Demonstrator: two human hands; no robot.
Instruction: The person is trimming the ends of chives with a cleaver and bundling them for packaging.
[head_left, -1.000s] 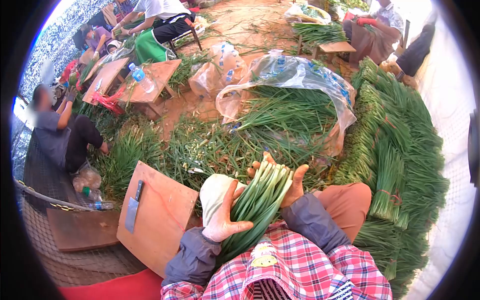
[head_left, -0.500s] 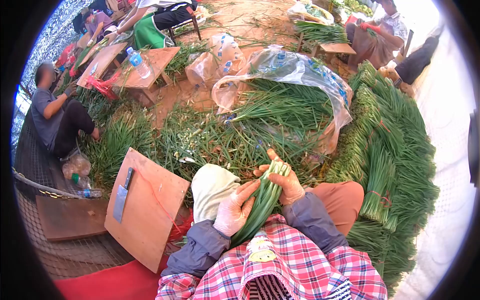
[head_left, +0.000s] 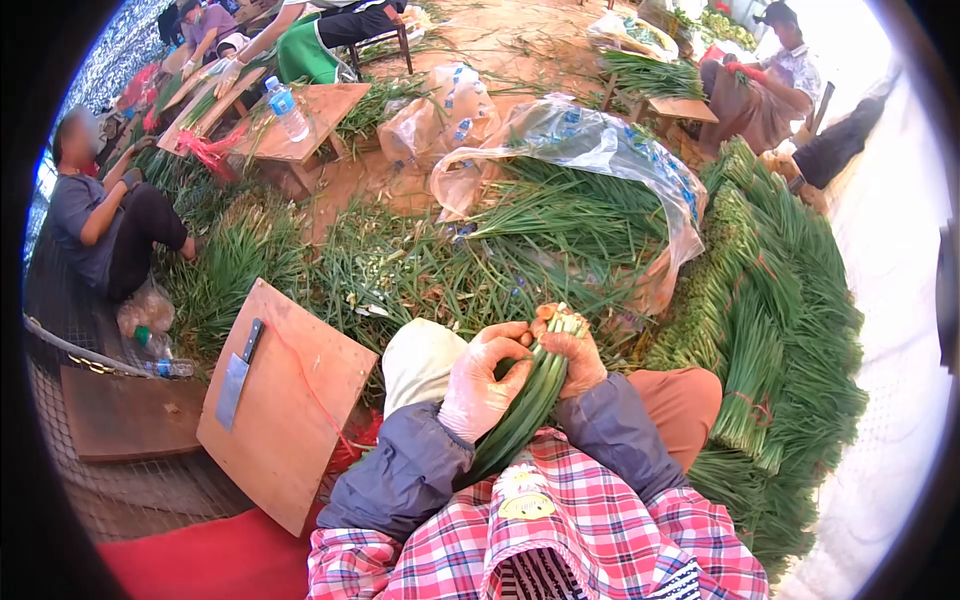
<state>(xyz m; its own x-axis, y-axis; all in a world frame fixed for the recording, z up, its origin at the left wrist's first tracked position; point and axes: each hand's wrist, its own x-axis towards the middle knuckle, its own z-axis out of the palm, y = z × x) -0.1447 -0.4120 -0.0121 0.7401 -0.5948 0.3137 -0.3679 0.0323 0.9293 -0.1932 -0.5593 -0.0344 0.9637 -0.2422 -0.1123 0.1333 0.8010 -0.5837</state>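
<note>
A bunch of long green chives lies slantwise over my lap, its pale stem ends up and its leaves running down toward my left sleeve. My right hand is wrapped round it just below the stem ends. My left hand, which looks thinly gloved, is curled against the bunch's left side, with its fingertips at the pale ends. Whether it pinches a single stem is hidden. Beside my left knee, a cleaver with a dark handle rests on a tilted wooden board.
Tied chives are heaped in a large pile on my right. Loose chives lie in an open plastic bag ahead, with trimmings on the ground. A water bottle stands on a low table. Several people sit around.
My left hand has slid up the bunch toward the stem ends, its fingers curling more. The right hand keeps its hold, and the view has shifted slightly.
</note>
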